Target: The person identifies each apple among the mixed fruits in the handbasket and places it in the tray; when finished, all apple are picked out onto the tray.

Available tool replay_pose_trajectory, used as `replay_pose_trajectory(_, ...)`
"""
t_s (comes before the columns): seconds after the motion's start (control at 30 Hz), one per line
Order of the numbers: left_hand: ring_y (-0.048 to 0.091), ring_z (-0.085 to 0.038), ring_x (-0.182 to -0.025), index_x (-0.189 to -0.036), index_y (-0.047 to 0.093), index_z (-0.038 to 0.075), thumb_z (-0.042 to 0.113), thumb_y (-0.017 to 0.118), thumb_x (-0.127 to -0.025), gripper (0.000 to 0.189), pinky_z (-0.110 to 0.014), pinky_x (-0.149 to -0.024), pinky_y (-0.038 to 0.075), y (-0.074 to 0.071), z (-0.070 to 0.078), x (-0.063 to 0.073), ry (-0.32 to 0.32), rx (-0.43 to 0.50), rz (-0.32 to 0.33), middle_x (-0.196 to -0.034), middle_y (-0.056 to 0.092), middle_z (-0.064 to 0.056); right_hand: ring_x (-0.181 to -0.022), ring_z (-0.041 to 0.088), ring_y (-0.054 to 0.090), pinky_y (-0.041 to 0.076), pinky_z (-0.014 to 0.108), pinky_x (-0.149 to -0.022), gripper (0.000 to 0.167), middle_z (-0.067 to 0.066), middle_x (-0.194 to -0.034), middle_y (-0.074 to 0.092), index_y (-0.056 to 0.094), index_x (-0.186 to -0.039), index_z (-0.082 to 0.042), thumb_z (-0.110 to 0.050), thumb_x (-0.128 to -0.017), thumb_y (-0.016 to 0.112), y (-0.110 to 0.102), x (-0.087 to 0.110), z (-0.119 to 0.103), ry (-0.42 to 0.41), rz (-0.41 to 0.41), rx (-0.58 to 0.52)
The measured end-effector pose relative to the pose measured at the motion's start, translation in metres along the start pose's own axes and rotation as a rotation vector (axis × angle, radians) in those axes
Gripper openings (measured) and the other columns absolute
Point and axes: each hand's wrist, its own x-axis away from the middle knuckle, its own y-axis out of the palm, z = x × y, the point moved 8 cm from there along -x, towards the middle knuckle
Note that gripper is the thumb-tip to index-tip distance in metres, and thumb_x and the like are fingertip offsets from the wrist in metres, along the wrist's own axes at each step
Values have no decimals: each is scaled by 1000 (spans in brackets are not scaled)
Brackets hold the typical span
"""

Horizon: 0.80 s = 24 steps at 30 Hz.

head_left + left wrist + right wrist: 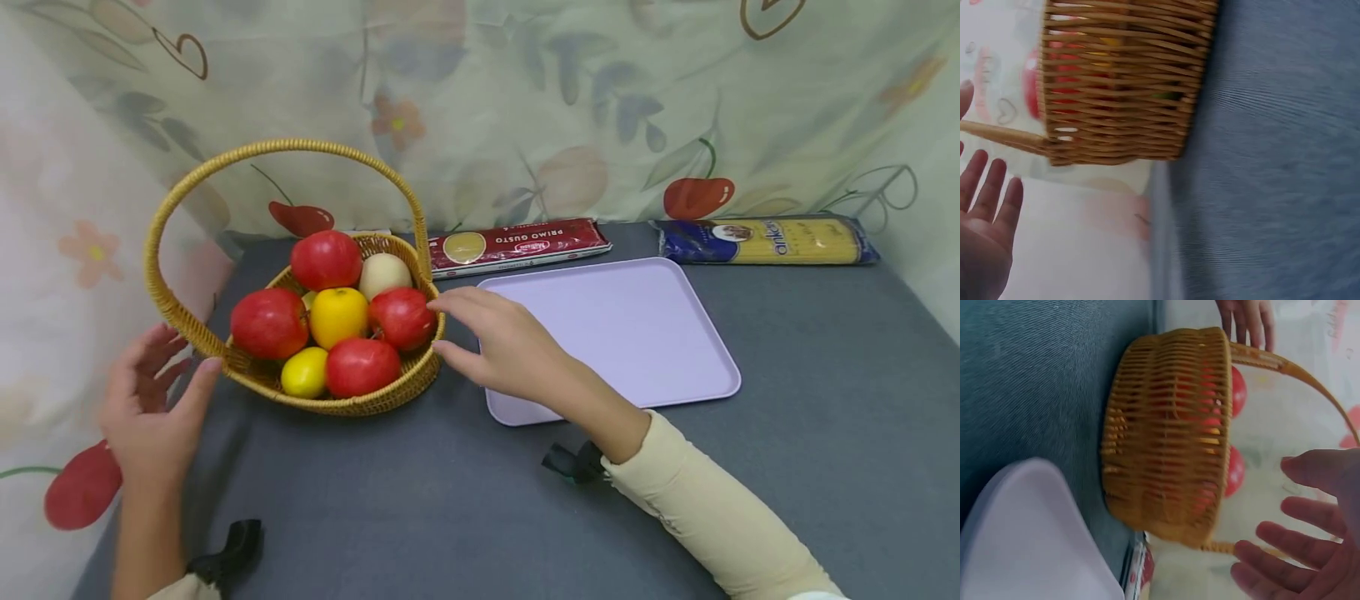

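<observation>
A wicker basket (375,403) with a tall arched handle stands on the left of the table. It holds several red apples (327,260), a yellow-orange round fruit (340,317), a lemon-like yellow fruit (304,372) and a pale round item (385,276). My left hand (153,408) is beside the handle's left foot, thumb and fingers spread; in the left wrist view a gap shows between its fingers and the basket. At the right rim my right hand (498,342) hovers with fingers extended, by the rightmost apple (403,318). Whether its fingertips touch is unclear. Neither hand grips anything.
A lilac tray (607,325) lies right of the basket, partly under my right forearm. Behind it are a red pasta packet (517,247) and a blue and yellow packet (768,240). Patterned curtain (487,108) encloses the grey table (465,500) at the back and left.
</observation>
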Motion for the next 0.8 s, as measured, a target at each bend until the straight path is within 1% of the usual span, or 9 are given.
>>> replay_pose_trajectory(0.07,60,-25,-119,-133,56,-10,-16,71,-80,55,-24,-100,47,4,-12,2,-29,48,-46,-129,61,-22,-115,18,58,51,33,-96,42,6,-128,63,64,-130,-6,-23,-93,73,7,-10,-3,-1,-17,-19)
replay_pose_trajectory(0.13,58,-26,-123,-134,55,-10,-18,70,-81,56,-25,-102,46,6,-22,3,-47,95,-68,-132,59,-24,-110,16,58,53,30,-91,43,5,-126,63,63,-131,-7,-25,-93,73,15,-19,-7,-1,-42,-32)
replay_pose_trajectory(0.2,57,-25,-124,-136,55,-7,-17,70,-83,56,-25,-103,45,6,-31,4,-62,93,-78,-134,59,-22,-107,15,57,52,28,-88,44,5,-124,63,62,-132,-8,-26,-93,72,23,-28,-11,-3,-72,-44)
replay_pose_trajectory(0.4,62,-20,-118,-138,54,-6,-22,68,-82,60,-21,-97,48,10,-51,4,-139,193,-119,-132,62,-18,-117,15,54,47,27,-99,51,4,-132,60,57,-138,-9,-31,-94,70,48,-53,-18,2,-128,-67)
replay_pose_trajectory(0.47,63,-19,-115,-139,55,-5,-22,68,-81,62,-19,-95,48,10,-53,2,-172,117,-149,-130,63,-14,-121,15,52,44,27,-103,54,4,-137,58,55,-141,-9,-32,-94,70,55,-60,-20,4,-135,-63)
replay_pose_trajectory(0.53,63,-16,-113,-141,56,1,-17,70,-83,62,-16,-92,48,8,-56,-1,-222,-21,-199,-129,64,-7,-123,15,51,41,25,-105,56,4,-139,57,54,-143,-9,-32,-94,70,62,-67,-24,-2,-144,-59)
replay_pose_trajectory(0.63,60,-8,-113,-143,55,8,-9,73,-86,62,-11,-88,48,6,-59,-7,-269,-235,-329,-128,63,1,-125,16,50,39,23,-107,58,4,-140,55,52,-144,-8,-33,-94,70,73,-78,-31,-26,-154,-44)
replay_pose_trajectory(0.73,58,-1,-111,-143,54,10,-3,75,-87,60,-9,-85,47,4,-65,-12,-331,-289,-454,-125,61,7,-127,15,48,40,22,-105,62,4,-142,53,50,-145,-9,-34,-93,72,84,-86,-36,-18,-167,-40)
replay_pose_trajectory(0.8,59,1,-108,-142,54,9,-2,76,-87,60,-9,-83,48,4,-68,-15,-369,-288,-507,-123,61,9,-129,16,46,41,23,-105,64,4,-143,52,49,-146,-10,-36,-92,73,91,-90,-38,-2,-164,-31)
